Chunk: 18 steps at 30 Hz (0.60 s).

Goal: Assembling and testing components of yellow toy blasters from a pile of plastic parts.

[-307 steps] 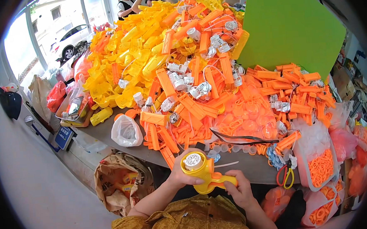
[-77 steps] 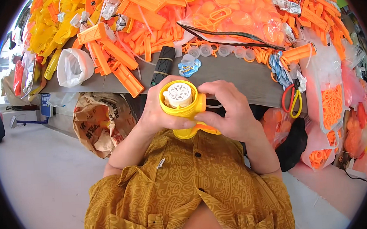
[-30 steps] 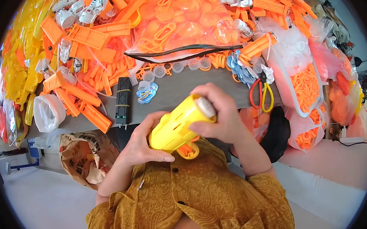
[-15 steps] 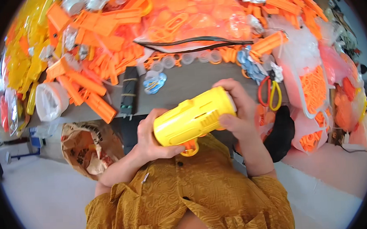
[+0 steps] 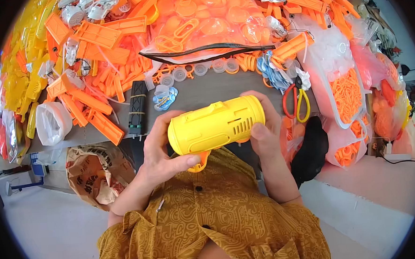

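Note:
A yellow plastic toy casing [image 5: 216, 126], barrel-shaped with vent slots and raised ribs, lies nearly level between my two hands, in front of my chest. Closed round its left end is my left hand [image 5: 158, 151], the thumb pressed underneath beside a small orange trigger-like part [image 5: 200, 162]. My right hand [image 5: 267, 133] grips the right end, its fingers behind and the thumb on the front near the slots. The fingers at the back of the casing are partly hidden.
Beyond the casing, the grey table [image 5: 200, 90] bears heaps of orange parts [image 5: 87, 37], a clear bag of orange pieces [image 5: 207, 28], a black bundle [image 5: 137, 107], and red-and-yellow-handled scissors [image 5: 296, 103]. A paper bag [image 5: 97, 177] stands at left; bags of orange rings [image 5: 346, 94] stand at right.
The yellow casing has tilted closer to level, its right end turned so that the slots show more. Both hands still hold it. The whole view has shifted slightly.

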### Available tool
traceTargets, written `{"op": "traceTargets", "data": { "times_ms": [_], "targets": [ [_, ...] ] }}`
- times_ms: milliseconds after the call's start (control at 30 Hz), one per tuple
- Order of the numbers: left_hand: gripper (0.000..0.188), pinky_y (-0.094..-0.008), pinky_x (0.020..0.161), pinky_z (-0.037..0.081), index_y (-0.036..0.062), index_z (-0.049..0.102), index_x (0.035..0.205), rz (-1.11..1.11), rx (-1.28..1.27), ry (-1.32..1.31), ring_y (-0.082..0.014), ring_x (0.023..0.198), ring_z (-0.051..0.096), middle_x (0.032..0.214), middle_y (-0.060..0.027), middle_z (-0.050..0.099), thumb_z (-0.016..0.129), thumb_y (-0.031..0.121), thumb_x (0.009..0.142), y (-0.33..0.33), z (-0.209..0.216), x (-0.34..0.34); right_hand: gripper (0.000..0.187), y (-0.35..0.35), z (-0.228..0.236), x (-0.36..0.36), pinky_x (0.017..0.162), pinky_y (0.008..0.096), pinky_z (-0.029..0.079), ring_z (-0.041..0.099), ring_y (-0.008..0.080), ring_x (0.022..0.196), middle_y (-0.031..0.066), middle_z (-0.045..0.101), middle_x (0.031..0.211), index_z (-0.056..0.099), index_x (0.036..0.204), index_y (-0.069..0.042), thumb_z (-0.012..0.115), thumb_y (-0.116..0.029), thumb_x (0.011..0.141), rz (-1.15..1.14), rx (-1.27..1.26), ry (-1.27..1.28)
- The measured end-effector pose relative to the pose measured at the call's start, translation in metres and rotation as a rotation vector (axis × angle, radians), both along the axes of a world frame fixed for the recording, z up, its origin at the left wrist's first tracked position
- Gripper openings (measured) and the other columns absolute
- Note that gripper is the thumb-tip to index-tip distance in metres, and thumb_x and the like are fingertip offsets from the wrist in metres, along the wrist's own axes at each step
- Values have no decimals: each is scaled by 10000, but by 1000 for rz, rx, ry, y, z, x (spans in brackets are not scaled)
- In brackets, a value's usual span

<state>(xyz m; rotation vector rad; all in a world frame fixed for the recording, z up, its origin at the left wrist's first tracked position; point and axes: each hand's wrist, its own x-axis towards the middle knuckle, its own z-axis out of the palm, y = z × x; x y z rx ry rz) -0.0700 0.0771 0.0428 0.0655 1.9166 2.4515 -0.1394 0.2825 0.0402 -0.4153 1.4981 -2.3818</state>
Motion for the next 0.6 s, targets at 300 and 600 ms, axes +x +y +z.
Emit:
{"op": "traceTargets", "data": {
  "times_ms": [300,600],
  "targets": [
    [949,-332,907,352,-52,344,1199,-241,-40,-31,-205,1049,467,1149,-140,463,827,344,485,-22,-1,-8,600,3,21,-5,738,244,401,507,126,868,56,505,940,442,1079,8,714,-266,619,122,317,86],
    [858,-296,846,401,-22,386,1207,-384,-225,-36,-146,970,509,1049,-107,543,808,165,483,11,10,-35,551,-18,32,-6,680,327,438,548,245,757,100,518,876,489,1020,-27,742,-268,594,219,780,547]
  ]
}}
